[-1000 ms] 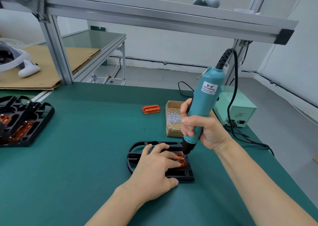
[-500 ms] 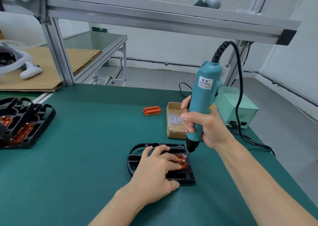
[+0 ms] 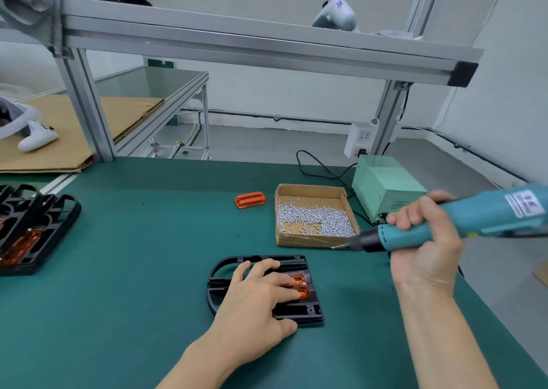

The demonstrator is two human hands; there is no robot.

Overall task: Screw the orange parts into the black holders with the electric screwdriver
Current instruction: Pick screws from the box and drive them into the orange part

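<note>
Screw box [image 3: 315, 213] lies behind holder [image 3: 299, 314], loose part [image 3: 250, 199] to its left.

Matt dark-green bench mat [image 3: 133, 255], smooth, slight sheen; matt black moulded-plastic holder [image 3: 299, 311] with glossy translucent orange plastic part [image 3: 302, 285] seated in it; second glossy ribbed orange plastic piece [image 3: 250, 199] loose; teal plastic electric screwdriver [image 3: 462, 225], satin body, black matt nose, paper label; shallow brown cardboard box [image 3: 311, 191], raw matt, holding shiny small metal screws [image 3: 314, 219]; pale-green painted metal power box [image 3: 385, 187], semi-gloss; brushed aluminium frame beam [image 3: 237, 45]; flat corrugated cardboard sheet [image 3: 74, 128]
</note>
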